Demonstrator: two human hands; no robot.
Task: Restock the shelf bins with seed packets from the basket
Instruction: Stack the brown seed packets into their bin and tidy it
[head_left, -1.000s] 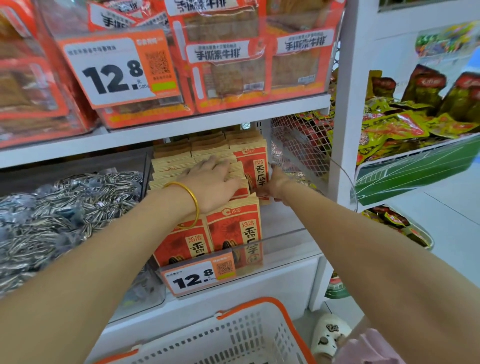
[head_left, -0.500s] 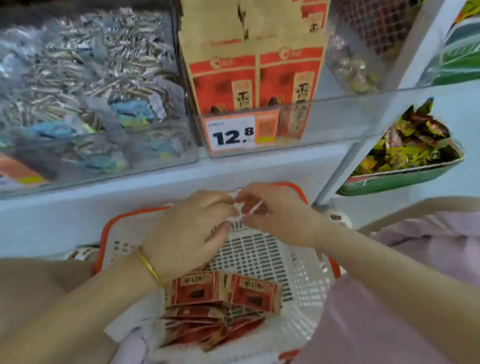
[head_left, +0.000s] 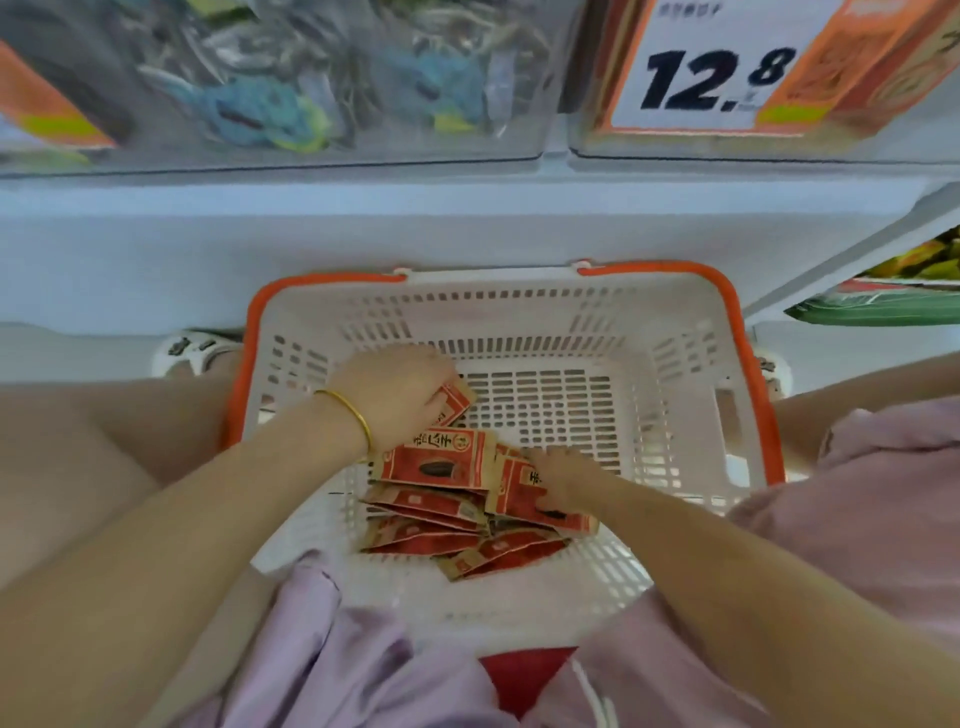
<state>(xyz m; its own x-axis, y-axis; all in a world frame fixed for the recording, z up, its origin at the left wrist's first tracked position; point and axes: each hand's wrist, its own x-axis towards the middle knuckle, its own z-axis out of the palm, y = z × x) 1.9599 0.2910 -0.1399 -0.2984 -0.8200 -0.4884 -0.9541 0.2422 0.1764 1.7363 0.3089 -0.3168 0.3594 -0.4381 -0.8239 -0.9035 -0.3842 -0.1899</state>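
Two hands reach into the white slotted plastic basket (head_left: 675, 332) with its orange rim. The left hand (head_left: 389, 400), fingers curled, grips a tilted packet (head_left: 457, 400) near the left wall. Just right lies a loose heap of flat red-and-tan seed packets (head_left: 431, 519); the right hand (head_left: 563, 483) rests on the end packet (head_left: 519, 499), its fingers' hold unclear, with open ribbed floor beyond.

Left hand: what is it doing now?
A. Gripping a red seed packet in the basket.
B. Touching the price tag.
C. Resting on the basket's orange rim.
A: the left hand, wearing a gold bangle, curls round a red seed packet inside the basket.
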